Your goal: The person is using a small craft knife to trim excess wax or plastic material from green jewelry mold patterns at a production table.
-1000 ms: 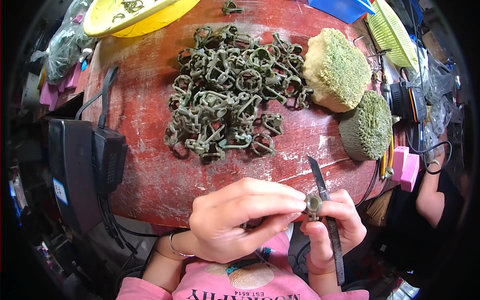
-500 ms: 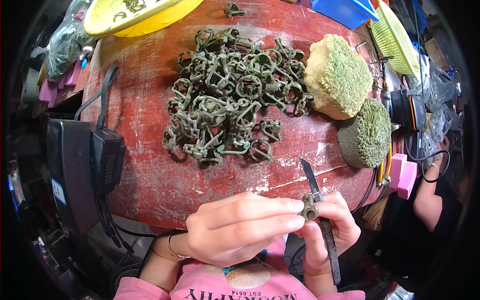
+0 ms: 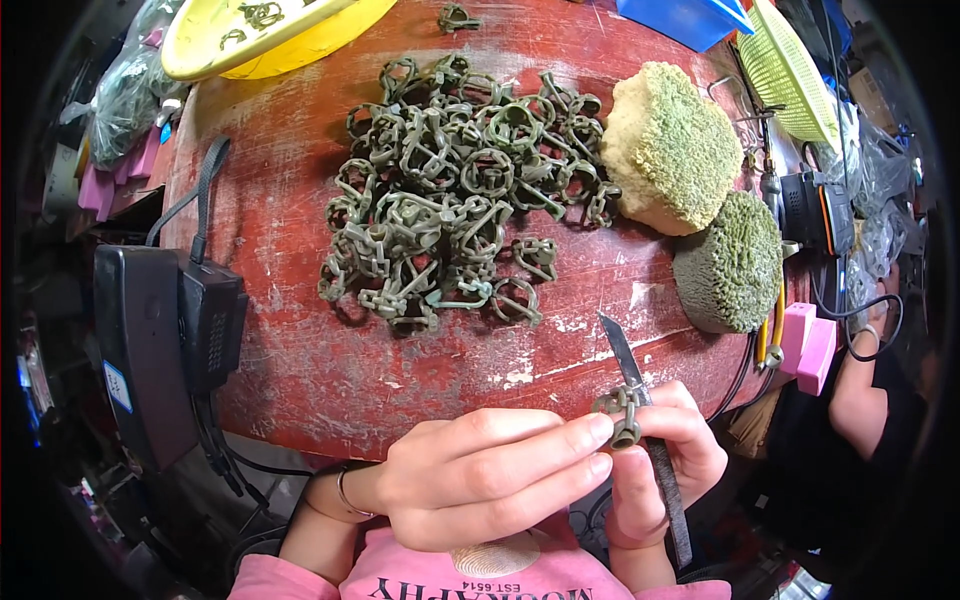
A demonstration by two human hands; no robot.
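Observation:
Between the fingertips of my left hand is a small grey-green ring-like casting, with a short tube end facing me. My right hand is closed on a narrow dark knife, its slanted tip pointing up and away and its rough, file-like lower end hanging below the palm. The right thumb and forefinger also touch the casting's right side, close beside the blade. Part of the casting is hidden by my fingertips. Beyond my hands, a heap of similar ring castings lies on the worn red table.
Two greenish, rough-topped blocks stand right of the heap. A yellow basin, a blue bin and a green basket line the far side. Black boxes stand left. A co-worker's arm shows at right.
The casting has been turned between my fingers, so more of its ring side now shows. My left hand has dropped slightly. The knife stays in my right hand.

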